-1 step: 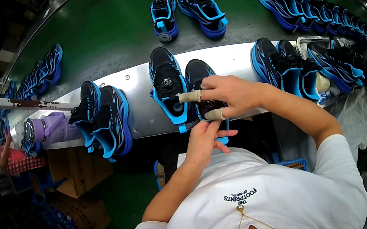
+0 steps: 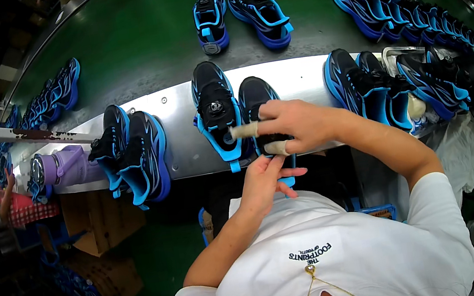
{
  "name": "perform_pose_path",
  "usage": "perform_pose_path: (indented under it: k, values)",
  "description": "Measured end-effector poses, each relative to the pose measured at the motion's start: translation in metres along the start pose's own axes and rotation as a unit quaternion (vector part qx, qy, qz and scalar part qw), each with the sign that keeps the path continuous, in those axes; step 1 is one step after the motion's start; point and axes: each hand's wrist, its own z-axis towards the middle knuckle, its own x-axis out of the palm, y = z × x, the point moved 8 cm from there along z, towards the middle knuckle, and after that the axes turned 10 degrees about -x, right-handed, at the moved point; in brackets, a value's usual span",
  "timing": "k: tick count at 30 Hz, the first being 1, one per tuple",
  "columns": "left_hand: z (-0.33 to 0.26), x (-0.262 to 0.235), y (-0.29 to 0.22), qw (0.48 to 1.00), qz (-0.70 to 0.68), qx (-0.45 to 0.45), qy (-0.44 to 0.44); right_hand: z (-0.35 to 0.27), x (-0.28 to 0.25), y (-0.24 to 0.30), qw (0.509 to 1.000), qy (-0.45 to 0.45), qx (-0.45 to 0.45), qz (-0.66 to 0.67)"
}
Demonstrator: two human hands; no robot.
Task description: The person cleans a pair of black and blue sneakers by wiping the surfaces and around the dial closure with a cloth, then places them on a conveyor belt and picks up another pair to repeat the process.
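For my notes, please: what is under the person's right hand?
Under the right hand is a black shoe with blue trim. Its front points away from the person and is visible; the hand covers much of the shoe's middle, so details there cannot be seen.

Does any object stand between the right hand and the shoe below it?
Nothing visible does. The right hand is over the dark shoe; beige wraps cover two fingers, and the neighbouring shoe stands to its left.
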Motion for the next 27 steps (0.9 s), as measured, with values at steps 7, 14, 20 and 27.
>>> perform_pose_path:
  k: [7, 14, 20, 27]
  values:
    - [0.0, 0.001, -0.001, 1.0, 0.009, -0.006, -0.003, -0.009, 0.01, -0.02, 0.985, 0.077, 0.134, 0.078]
    - [0.002, -0.001, 0.002, 1.0, 0.002, -0.016, -0.006, -0.001, 0.019, -0.004, 0.99, 0.11, 0.087, -0.003]
    - [0.002, -0.002, 0.003, 1.0, -0.008, -0.015, 0.005, -0.007, 0.007, -0.016, 0.987, 0.018, 0.107, 0.119]
    - [0.002, -0.001, 0.002, 1.0, -0.008, -0.007, 0.003, 0.002, 0.008, -0.003, 0.987, 0.155, 0.011, 0.037]
